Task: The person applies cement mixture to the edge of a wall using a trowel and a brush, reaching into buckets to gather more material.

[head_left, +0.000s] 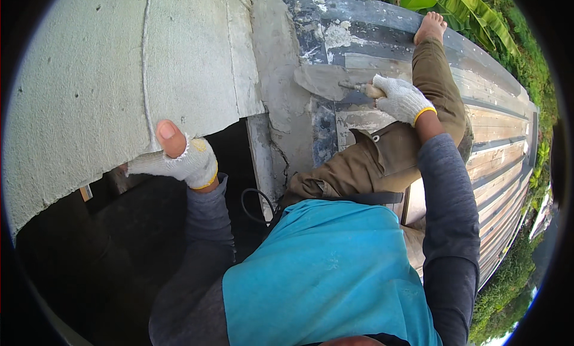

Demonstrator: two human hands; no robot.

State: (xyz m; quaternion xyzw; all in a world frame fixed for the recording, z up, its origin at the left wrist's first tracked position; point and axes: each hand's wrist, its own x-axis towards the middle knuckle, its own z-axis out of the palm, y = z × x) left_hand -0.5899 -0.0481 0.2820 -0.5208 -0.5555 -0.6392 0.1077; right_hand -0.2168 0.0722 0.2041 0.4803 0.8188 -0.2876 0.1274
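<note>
In a white knit glove with a yellow cuff, my right hand point(403, 100) is closed round the handle of a trowel point(323, 81). The trowel's grey blade lies against a strip of grey mortar point(276, 65) along the wall joint. My left hand point(190, 162), gloved alike with the thumb bare, grips the lower edge of a pale rendered concrete wall point(113, 65). Its thumb rests on the wall's face, while the fingers are mostly hidden behind the edge.
A dark opening point(119, 238) lies below the wall at the left. A ribbed metal roof point(490, 125), splashed with mortar, stretches right under my bare foot point(430, 28). A crack point(282, 158) runs through the mortar near my hip. Banana leaves point(466, 11) hang beyond the roof.
</note>
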